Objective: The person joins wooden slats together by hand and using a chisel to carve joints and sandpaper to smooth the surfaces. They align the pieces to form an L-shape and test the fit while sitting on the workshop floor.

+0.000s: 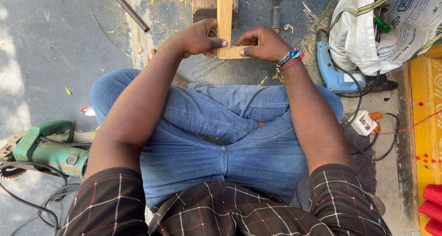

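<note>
- left hand (199, 37) pressing on upright wooden strip (224, 15), thumb at corner joint
- right hand (261, 43) holding down short cross piece (232, 53)
- blue drill (334, 72) lying near on floor

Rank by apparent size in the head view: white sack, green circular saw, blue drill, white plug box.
1. white sack, cropped by the frame
2. green circular saw, also cropped and nearer the camera
3. blue drill
4. white plug box
</note>
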